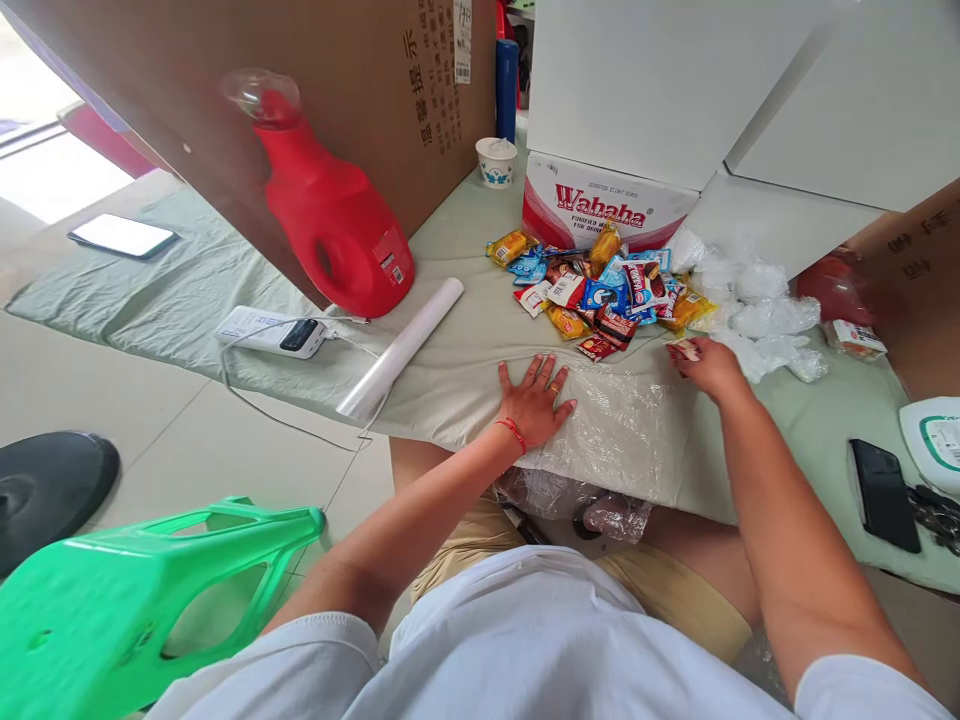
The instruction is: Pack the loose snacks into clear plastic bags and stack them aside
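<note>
My left hand [534, 402] lies flat with fingers spread on the cloth-covered table, at the left edge of a sheet of clear plastic film [622, 415]. My right hand [709, 368] is closed on a small reddish snack packet [684, 349], which it partly hides, close to the table surface. Just beyond both hands sits a loose pile of wrapped snacks [604, 295] in blue, red, yellow and brown wrappers. To the right of the pile are several clear plastic-wrapped bundles [772, 305]; what they contain cannot be made out.
A roll of plastic film [401, 348], a power strip [270, 332] with cables and a red jug [337, 220] are on the left. Behind the snacks stand a Wahaha carton [600, 205], a paper cup [496, 162] and white boxes. A black phone [885, 495] lies right; a green stool [150, 590] lower left.
</note>
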The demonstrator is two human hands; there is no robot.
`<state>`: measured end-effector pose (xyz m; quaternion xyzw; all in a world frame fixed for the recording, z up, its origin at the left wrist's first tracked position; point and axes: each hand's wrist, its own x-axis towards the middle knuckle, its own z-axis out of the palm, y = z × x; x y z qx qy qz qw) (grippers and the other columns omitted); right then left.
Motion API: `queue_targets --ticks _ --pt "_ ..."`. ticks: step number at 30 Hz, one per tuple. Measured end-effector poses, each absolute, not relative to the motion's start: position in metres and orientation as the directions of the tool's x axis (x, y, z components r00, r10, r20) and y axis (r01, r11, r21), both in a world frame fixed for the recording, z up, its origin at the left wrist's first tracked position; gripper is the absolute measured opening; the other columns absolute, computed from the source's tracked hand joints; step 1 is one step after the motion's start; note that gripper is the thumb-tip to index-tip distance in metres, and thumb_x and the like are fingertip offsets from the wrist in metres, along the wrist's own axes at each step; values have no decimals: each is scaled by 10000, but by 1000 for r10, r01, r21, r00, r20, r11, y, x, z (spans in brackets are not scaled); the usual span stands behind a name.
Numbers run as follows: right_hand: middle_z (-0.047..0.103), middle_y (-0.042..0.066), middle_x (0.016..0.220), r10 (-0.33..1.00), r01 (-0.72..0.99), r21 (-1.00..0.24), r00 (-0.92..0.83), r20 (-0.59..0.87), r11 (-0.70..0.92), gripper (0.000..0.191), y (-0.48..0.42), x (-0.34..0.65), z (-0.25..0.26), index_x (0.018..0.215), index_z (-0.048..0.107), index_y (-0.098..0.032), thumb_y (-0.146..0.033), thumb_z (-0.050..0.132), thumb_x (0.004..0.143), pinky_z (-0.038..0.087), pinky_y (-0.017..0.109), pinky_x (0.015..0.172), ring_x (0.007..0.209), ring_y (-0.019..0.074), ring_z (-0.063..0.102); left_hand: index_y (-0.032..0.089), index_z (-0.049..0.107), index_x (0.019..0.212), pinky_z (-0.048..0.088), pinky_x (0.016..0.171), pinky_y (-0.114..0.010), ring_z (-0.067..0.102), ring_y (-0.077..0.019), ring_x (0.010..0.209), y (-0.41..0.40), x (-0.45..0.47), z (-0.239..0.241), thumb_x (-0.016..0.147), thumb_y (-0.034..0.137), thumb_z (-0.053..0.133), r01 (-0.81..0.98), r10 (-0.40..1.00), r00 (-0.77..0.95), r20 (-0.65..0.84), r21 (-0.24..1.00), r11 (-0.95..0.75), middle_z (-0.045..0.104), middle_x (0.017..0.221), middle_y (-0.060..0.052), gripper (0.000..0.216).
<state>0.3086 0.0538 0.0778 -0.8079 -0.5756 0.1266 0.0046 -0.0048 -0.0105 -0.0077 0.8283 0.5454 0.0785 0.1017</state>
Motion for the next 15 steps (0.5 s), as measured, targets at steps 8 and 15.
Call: queue_targets --ticks 8,15 --pt "611 112 1256 911 807 -457 -413 15 374 624 -20 226 97 1467 538 -258 -327 673 862 475 414 1004 1146 296 573 325 358 1603 6 1205 -781 210 -301 1592 3 1 -3 1067 501 167 884 928 373 5 300 -357 258 1710 -38 595" --pt "554 199 1399 932 926 -249 -327 -154 284 703 -37 174 34 1532 462 -205 -456 664 907 453 518 978 1233 398 493 308 338 1616 18 1231 -747 255 -318 1578 5 -30 1 1064 453 229 858 901 432 44 288 -425 323 1686 -57 581"
